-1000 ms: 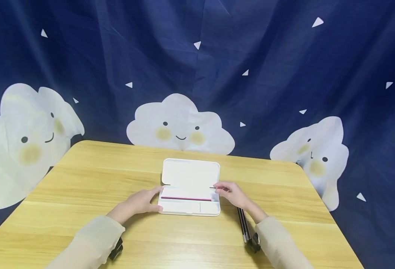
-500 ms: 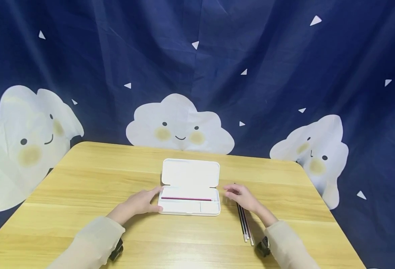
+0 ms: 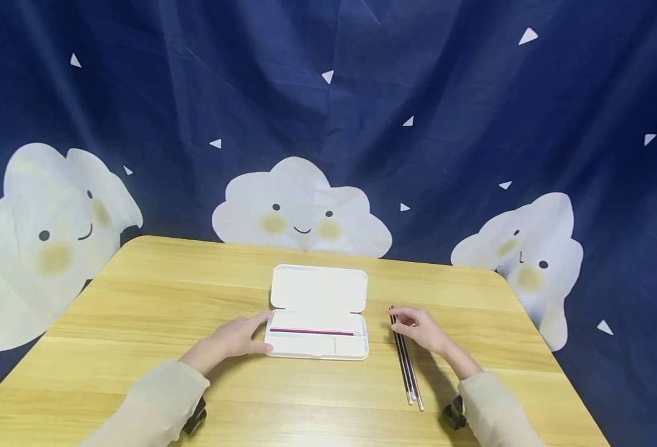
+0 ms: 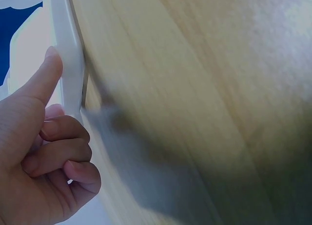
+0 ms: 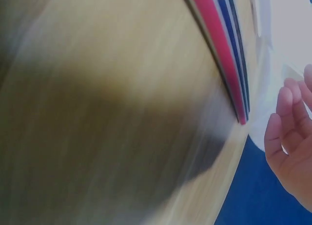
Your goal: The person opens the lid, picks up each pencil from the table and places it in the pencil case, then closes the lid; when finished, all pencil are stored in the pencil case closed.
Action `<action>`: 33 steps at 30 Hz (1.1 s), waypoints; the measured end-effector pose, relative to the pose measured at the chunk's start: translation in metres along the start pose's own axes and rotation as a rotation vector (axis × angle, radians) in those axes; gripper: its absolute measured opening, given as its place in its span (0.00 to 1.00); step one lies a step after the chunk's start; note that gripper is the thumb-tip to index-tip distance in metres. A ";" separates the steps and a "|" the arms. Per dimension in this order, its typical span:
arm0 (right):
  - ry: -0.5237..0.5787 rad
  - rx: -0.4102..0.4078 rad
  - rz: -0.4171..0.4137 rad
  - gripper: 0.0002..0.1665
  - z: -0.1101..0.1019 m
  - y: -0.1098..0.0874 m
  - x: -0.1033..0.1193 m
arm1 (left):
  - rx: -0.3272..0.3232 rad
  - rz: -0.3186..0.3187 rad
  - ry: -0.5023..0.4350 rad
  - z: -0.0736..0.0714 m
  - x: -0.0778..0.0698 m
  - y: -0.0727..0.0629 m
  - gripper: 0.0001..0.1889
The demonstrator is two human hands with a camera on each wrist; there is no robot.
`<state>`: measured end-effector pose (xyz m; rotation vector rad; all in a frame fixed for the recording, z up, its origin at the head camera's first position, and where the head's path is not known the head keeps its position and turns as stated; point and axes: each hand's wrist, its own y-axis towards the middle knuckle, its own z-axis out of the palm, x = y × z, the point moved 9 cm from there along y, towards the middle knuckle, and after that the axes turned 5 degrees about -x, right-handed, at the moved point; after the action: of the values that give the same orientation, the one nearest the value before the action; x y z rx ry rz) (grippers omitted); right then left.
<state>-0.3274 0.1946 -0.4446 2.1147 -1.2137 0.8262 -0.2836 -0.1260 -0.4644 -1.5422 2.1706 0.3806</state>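
Observation:
A white pencil case (image 3: 318,288) stands on the table with its lid tipped back. One dark red pencil (image 3: 312,331) lies lengthwise inside it. At the case's left end my left hand (image 3: 232,338) spans the edge, thumb near the front corner and index finger near the back; the left wrist view shows the other fingers curled. Right of the case, several dark and red pencils (image 3: 405,366) lie side by side on the table, eraser ends nearest me. My right hand (image 3: 426,332) hovers at their far ends, fingers loosely bent, holding nothing visible in the right wrist view.
The wooden table (image 3: 194,273) has a rounded far edge. Behind it hangs a blue curtain (image 3: 429,74) printed with white clouds. A small black device (image 3: 456,413) sits at the right wrist, and another black device (image 3: 195,416) at the left.
My right hand has moved right, from the case to the loose pencils. The thin dark object its fingers held over the case a second ago is no longer in them. My left hand stays put.

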 end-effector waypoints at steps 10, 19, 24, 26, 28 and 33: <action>0.058 0.108 0.052 0.30 -0.002 -0.015 -0.014 | 0.004 -0.009 -0.005 -0.001 -0.001 -0.002 0.38; 0.009 0.186 0.057 0.39 0.001 -0.025 -0.025 | 0.009 -0.013 -0.003 0.000 0.001 -0.001 0.39; -0.039 0.221 0.058 0.40 0.005 -0.026 -0.027 | 0.006 -0.011 0.005 0.001 0.001 -0.001 0.39; -0.047 0.218 0.059 0.40 0.004 -0.025 -0.028 | 0.005 -0.010 0.008 0.001 0.001 0.000 0.39; -0.065 0.208 0.054 0.39 0.003 -0.024 -0.028 | 0.004 -0.008 0.008 0.001 0.001 0.000 0.39; -0.160 0.179 0.039 0.38 0.000 -0.023 -0.030 | 0.003 -0.001 0.010 0.001 0.001 0.000 0.39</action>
<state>-0.3195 0.2209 -0.4703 2.3464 -1.3090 0.8223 -0.2840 -0.1263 -0.4656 -1.5464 2.1771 0.3707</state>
